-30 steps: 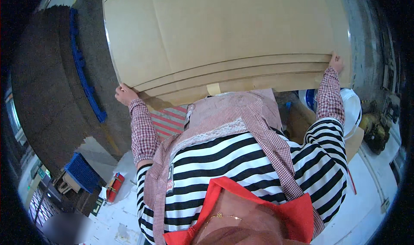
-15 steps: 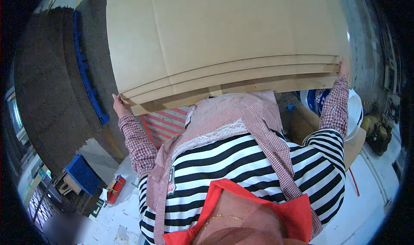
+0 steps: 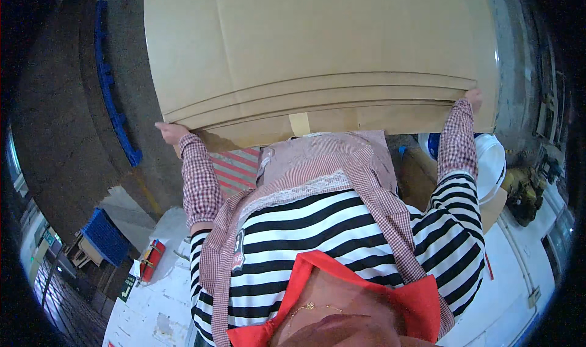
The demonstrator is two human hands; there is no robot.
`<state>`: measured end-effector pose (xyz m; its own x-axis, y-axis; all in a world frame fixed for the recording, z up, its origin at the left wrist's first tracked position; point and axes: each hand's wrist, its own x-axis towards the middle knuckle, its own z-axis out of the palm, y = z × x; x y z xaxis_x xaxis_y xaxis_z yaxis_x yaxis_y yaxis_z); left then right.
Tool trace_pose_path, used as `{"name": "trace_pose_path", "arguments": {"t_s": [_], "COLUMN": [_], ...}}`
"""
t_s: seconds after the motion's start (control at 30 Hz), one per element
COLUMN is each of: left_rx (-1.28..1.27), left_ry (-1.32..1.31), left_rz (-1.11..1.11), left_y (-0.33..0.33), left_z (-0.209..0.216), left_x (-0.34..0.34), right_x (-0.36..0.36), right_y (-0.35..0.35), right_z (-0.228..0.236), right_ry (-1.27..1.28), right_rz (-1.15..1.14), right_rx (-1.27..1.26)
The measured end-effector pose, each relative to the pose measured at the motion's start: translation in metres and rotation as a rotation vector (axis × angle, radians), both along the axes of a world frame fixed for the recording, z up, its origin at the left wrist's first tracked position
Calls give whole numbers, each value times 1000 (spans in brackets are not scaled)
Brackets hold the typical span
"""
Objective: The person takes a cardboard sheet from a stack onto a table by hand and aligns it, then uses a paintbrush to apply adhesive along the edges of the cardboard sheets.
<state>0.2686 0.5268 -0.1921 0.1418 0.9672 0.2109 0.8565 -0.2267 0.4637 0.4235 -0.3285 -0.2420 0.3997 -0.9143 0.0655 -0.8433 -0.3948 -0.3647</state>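
Wide, flat brown cardboard sheets point(image 3: 342, 29) lie stacked in front of me, their near edges stepped one behind another. My left hand point(image 3: 173, 133) grips the left end of the near edges, its thumb pointing outward. At the right end, my right hand point(image 3: 473, 98) is closed around the edges, its fingers partly hidden by the cardboard. Between my hands the edges run in a slight bow. A lower cardboard sheet point(image 3: 360, 119) shows on the near side, with a pale tape-like patch point(image 3: 300, 124) near its middle.
Below the cardboard on the left is a red-and-white striped panel point(image 3: 235, 171). A white bucket point(image 3: 490, 164) stands by my right forearm. A long blue strip point(image 3: 113, 90) runs along the far left. A blue ribbed block point(image 3: 105, 237) and a red object point(image 3: 151, 260) are at lower left.
My left hand has moved slightly away from me, and my right hand a little inward to the left. The near edges look more spread, with another edge line now visible.
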Motion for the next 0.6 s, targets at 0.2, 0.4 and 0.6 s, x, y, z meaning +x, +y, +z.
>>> {"name": "trace_pose_path", "arguments": {"t_s": [0.2, 0.4, 0.6], "left_rx": [-37, -41, -71], "left_ry": [231, 471, 541], "left_rz": [-179, -283, -389], "left_y": [-9, 7, 27], "left_z": [16, 9, -5], "left_x": [15, 13, 9], "right_x": [21, 15, 21], "right_y": [5, 0, 8], "right_z": [5, -11, -4], "right_ry": [202, 141, 245], "right_rz": [34, 28, 99], "right_rx": [-79, -289, -112]}}
